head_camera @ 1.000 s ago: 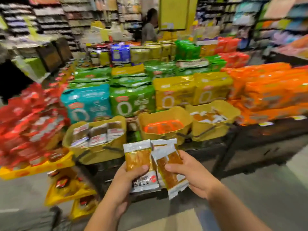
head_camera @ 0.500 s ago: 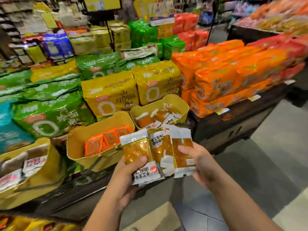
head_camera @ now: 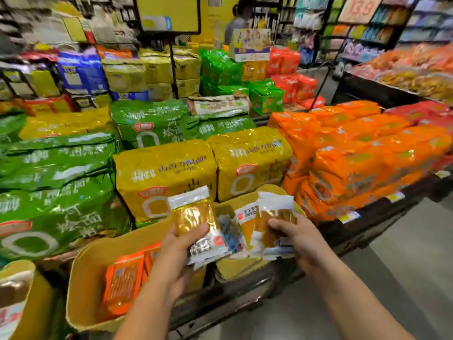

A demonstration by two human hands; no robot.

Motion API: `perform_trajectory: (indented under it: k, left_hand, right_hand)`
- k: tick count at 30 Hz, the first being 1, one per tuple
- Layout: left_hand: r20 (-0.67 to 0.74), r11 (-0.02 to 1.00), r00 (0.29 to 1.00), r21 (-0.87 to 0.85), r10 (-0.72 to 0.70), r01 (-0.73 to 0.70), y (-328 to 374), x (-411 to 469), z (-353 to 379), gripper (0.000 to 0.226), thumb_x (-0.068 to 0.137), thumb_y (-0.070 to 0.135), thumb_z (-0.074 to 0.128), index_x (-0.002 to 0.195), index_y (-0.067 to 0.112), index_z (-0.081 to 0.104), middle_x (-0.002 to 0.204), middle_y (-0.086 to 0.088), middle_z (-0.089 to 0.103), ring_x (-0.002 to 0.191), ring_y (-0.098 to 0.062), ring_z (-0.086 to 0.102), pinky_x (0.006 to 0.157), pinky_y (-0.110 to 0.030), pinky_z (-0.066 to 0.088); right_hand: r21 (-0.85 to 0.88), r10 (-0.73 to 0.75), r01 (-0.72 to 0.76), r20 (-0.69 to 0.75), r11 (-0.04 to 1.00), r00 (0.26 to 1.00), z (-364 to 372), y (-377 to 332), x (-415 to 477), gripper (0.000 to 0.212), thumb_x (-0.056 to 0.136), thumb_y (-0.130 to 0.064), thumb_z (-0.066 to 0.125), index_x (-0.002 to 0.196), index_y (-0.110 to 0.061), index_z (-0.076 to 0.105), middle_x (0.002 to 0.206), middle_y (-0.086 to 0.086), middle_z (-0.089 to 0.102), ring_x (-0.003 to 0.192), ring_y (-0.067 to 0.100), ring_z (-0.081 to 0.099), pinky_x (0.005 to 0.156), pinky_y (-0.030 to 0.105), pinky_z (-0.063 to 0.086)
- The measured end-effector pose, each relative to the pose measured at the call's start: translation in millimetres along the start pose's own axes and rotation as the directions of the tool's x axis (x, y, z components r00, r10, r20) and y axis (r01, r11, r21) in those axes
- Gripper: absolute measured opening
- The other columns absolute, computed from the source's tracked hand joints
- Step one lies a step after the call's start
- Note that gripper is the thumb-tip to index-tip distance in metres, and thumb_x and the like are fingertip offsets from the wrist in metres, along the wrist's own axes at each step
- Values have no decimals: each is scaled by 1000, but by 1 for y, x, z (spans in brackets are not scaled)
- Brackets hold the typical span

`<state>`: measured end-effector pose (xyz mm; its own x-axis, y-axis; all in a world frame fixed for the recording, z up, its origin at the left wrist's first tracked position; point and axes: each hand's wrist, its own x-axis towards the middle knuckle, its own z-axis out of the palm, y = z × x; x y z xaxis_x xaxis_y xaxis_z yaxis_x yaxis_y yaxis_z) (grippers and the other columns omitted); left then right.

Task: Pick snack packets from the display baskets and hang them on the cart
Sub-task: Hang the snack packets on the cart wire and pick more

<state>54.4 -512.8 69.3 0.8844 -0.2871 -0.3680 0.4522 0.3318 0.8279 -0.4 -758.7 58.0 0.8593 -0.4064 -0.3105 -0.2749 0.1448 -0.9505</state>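
Note:
My left hand (head_camera: 176, 256) grips a snack packet (head_camera: 193, 217) with a white top and golden-brown contents, thumb across its front. My right hand (head_camera: 296, 239) holds a second bunch of similar packets (head_camera: 274, 217) just to the right. Both hands hover over the yellow display baskets: one basket (head_camera: 90, 273) with orange packets (head_camera: 125, 278) lies below my left hand, and another basket (head_camera: 245, 197) sits behind the held packets, mostly hidden. No cart is in view.
Big yellow bags (head_camera: 166, 175), green bags (head_camera: 56, 192) and orange bags (head_camera: 355, 158) are stacked on the black display stand (head_camera: 367, 217) behind the baskets. A third basket (head_camera: 24, 303) is at the lower left. Grey aisle floor (head_camera: 404, 266) lies to the right. A person (head_camera: 239, 20) stands far back.
The view has swung rightward along the display and closer to the baskets. My hands have drawn slightly apart, each still holding its packets, now over the rightmost baskets.

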Motion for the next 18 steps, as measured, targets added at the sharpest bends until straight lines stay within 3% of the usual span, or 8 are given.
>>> perform_trajectory:
  k: [5, 8, 10, 11, 13, 14, 16, 18]
  left_hand:
    - [0, 999, 1000, -45, 15, -15, 24, 44, -6, 106, 53, 24, 93, 146, 13, 44, 103, -4, 77, 105, -31, 68, 108, -61, 43]
    - [-36, 999, 999, -50, -2, 0, 27, 56, -7, 69, 69, 9, 87, 120, 29, 45, 94, -3, 79, 91, -25, 73, 95, -49, 52]
    - [-60, 998, 998, -55, -15, 12, 28, 62, -6, 47, 79, 7, 77, 99, 31, 42, 83, 0, 78, 76, -20, 74, 80, -40, 54]
    - [-74, 998, 997, -54, -22, 18, 30, 63, -3, 50, 75, 12, 82, 105, 28, 45, 87, 0, 79, 80, -20, 75, 82, -41, 54]
    - [-98, 999, 995, -40, -21, 17, 29, 67, 1, 107, 55, 22, 92, 145, 21, 35, 105, -5, 78, 96, -25, 73, 96, -49, 52]
    - [-106, 999, 994, -26, -23, 20, 27, 69, 3, 119, 53, 21, 91, 154, 21, 27, 105, -7, 78, 96, -26, 73, 97, -50, 51]
    - [-95, 1000, 995, 1, -25, 26, 20, 73, 5, 98, 57, 13, 87, 145, 10, 43, 96, -8, 78, 85, -26, 74, 91, -48, 54]
    - [-95, 998, 994, -9, -57, 56, 11, 74, 13, 92, 56, 10, 93, 137, 9, 50, 97, -10, 78, 86, -28, 75, 91, -50, 53]
  right_hand:
    - [-251, 148, -107, 151, 962, 977, 39, 0, 53, 41, 77, -29, 84, 114, -14, 71, 98, 0, 79, 90, 18, 75, 86, 41, 58]
    - [-509, 199, -58, 228, 859, 953, 57, 1, 65, 49, 77, -33, 84, 120, -12, 70, 112, 6, 75, 105, 27, 69, 105, 56, 46]
    - [-603, 219, -37, 231, 797, 948, 57, 2, 75, 65, 80, -36, 83, 134, -7, 61, 121, 9, 70, 109, 25, 66, 101, 46, 51]
    - [-621, 214, -20, 240, 783, 947, 53, 2, 80, 64, 79, -39, 83, 130, -6, 63, 117, 9, 72, 103, 22, 67, 91, 39, 53]
    - [-584, 204, 7, 296, 812, 933, 41, -4, 89, 37, 83, -32, 81, 110, -8, 72, 102, 7, 76, 91, 22, 69, 78, 35, 50]
    - [-516, 213, -14, 329, 856, 920, 31, -5, 94, 24, 86, -26, 79, 102, -9, 75, 99, 8, 77, 92, 26, 71, 81, 38, 51]
    - [-299, 228, -114, 381, 948, 896, 9, -11, 100, 13, 87, -17, 76, 96, -10, 79, 101, 15, 76, 94, 31, 71, 97, 51, 49]
    - [-122, 213, -177, 436, 977, 874, -10, -14, 109, 27, 79, -21, 80, 104, -8, 78, 114, 26, 71, 103, 38, 66, 106, 61, 42]
